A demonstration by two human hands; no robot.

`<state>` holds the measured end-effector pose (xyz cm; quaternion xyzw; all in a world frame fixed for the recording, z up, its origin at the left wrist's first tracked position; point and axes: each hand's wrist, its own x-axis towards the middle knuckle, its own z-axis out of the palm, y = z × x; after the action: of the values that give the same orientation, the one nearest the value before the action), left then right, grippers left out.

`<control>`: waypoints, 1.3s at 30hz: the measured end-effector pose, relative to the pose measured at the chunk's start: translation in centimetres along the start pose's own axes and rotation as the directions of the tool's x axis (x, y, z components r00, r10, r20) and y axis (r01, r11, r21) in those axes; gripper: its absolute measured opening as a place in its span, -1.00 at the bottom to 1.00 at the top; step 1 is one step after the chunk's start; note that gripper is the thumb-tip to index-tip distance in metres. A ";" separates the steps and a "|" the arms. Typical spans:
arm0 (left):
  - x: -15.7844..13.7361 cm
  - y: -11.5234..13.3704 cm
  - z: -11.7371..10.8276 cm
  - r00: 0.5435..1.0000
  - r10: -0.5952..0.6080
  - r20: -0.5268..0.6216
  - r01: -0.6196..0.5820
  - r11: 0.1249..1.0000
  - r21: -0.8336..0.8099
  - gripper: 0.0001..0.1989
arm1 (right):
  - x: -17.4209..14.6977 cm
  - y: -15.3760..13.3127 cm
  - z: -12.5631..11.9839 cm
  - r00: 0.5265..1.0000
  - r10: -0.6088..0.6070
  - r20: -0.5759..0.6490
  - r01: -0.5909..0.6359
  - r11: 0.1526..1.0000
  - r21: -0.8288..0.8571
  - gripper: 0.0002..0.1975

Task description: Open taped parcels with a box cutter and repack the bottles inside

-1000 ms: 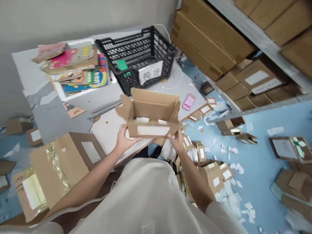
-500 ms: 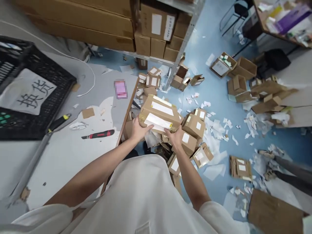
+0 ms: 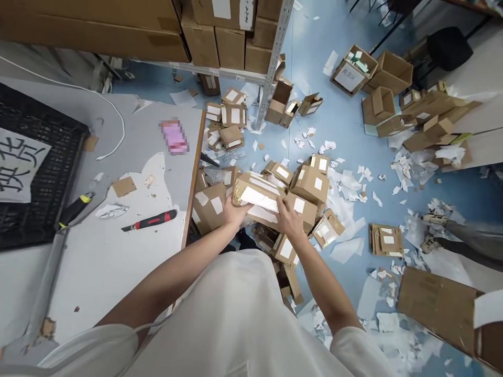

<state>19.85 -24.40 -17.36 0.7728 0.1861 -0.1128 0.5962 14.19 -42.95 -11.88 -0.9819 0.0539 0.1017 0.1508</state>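
A taped cardboard box (image 3: 244, 180) with white labels is held in front of my body, beyond the table's edge and over the pile of boxes on the floor. My left hand (image 3: 234, 212) is closed round its left end, thumb lying along the near side. At the right end, my right hand (image 3: 290, 217) grips the box with its fingers bent over the label's end. Whether the fingertips pinch the label, I cannot tell. On the table lie a red and black utility knife (image 3: 151, 220) and, by the crate, a yellow and black cutter (image 3: 75, 208).
The white table (image 3: 129, 277) is at left, with a black crate (image 3: 58, 157), a white cable and a blurred pink item (image 3: 175, 137). A metal shelf post (image 3: 271, 68) stands ahead. Cartons and paper scraps litter the blue floor; a person's legs (image 3: 463, 241) show at right.
The box has come lower and nearer to me and has tilted. My right hand has shifted from the near corner onto its right end. The view has swung slightly.
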 end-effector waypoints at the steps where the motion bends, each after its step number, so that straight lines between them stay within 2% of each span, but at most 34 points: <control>1: 0.1 -0.1 0.2 0.998 -0.055 -0.031 0.055 0.998 -0.006 -0.36 | -0.1 -0.3 -0.1 0.999 -0.024 0.037 0.025 0.999 -0.021 -0.53; 3: 0.2 -0.1 0.5 0.985 -0.141 -0.097 0.140 0.990 -0.017 -0.41 | -0.2 -1.0 -0.3 0.994 -0.061 0.091 0.067 0.996 -0.064 -0.55; 4: 0.1 -0.1 0.6 0.982 -0.163 -0.094 0.161 0.987 -0.030 -0.42 | -0.2 -1.2 -0.5 0.992 -0.062 0.110 0.072 0.993 -0.091 -0.55; 5: 0.0 0.0 0.6 0.983 -0.176 -0.058 0.173 0.983 -0.056 -0.43 | -0.1 -1.3 -0.8 0.992 -0.042 0.120 0.057 0.991 -0.124 -0.56; 7: -0.4 0.0 0.6 0.979 -0.179 0.100 0.193 0.968 -0.160 -0.39 | 0.3 -1.2 -1.5 0.992 0.068 0.108 -0.045 0.978 -0.202 -0.56; 9: -1.0 -0.2 0.4 0.940 -0.166 0.297 0.258 0.917 -0.304 -0.34 | 0.8 -0.6 -2.1 0.975 0.211 0.069 -0.186 0.947 -0.261 -0.53; 11: -1.4 -0.5 0.1 0.887 -0.170 0.429 0.353 0.850 -0.392 -0.35 | 1.3 0.5 -2.6 0.958 0.280 0.066 -0.250 0.925 -0.286 -0.52; 13: -1.4 -0.8 -0.1 0.856 -0.205 0.475 0.421 0.809 -0.410 -0.42 | 1.5 1.8 -2.6 0.956 0.275 0.103 -0.237 0.930 -0.281 -0.54; 16: -1.1 -1.1 0.2 0.839 -0.232 0.492 0.451 0.802 -0.391 -0.47 | 1.1 3.5 -2.1 0.957 0.263 0.123 -0.231 0.946 -0.226 -0.58; 19: -0.6 -1.2 1.6 0.824 -0.235 0.515 0.420 0.863 -0.279 -0.46 | 0.6 4.4 -1.3 0.964 0.257 0.072 -0.244 0.957 -0.157 -0.60; 22: -0.1 -0.9 3.8 0.802 -0.229 0.551 0.278 0.961 -0.006 -0.57 | 0.4 5.2 -0.3 0.967 0.251 -0.046 -0.255 0.959 -0.120 -0.57; 25: 0.5 -0.3 5.5 0.796 -0.229 0.560 0.171 0.973 0.155 -0.57 | 0.3 6.7 0.9 0.955 0.243 -0.170 -0.266 0.955 -0.130 -0.55; 28: 1.0 0.1 5.3 0.816 -0.194 0.545 0.063 0.966 0.249 -0.40 | -0.4 8.4 2.1 0.955 0.237 -0.179 -0.264 0.954 -0.142 -0.50; 31: 1.4 -0.1 2.9 0.812 -0.123 0.570 -0.085 0.942 0.325 -0.29 | -0.9 9.3 3.3 0.953 0.287 -0.098 -0.297 0.950 -0.100 -0.41; 32: 1.7 -0.3 1.6 0.821 -0.105 0.561 -0.098 0.942 0.320 -0.29 | -0.8 9.2 3.7 0.951 0.301 -0.064 -0.306 0.949 -0.077 -0.39; 34: 2.3 -0.9 -1.9 0.872 -0.085 0.483 -0.054 0.962 0.268 -0.31 | 0.1 8.4 4.4 0.963 0.271 0.000 -0.271 0.962 -0.024 -0.36; 37: 3.3 -2.4 -9.2 0.970 -0.050 0.240 0.006 0.983 0.181 -0.31 | 3.3 4.6 5.7 0.998 0.047 0.049 -0.050 0.997 0.056 -0.38; 39: 3.7 -3.5 -15.3 1.000 0.001 0.004 -0.001 0.979 0.202 -0.32 | 6.3 0.1 6.5 0.985 -0.157 0.074 0.149 0.983 0.106 -0.42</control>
<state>21.04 -8.33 -17.85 0.8292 0.1721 -0.1325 0.5150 19.17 -41.49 -19.30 -0.9692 -0.0231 0.1272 0.2094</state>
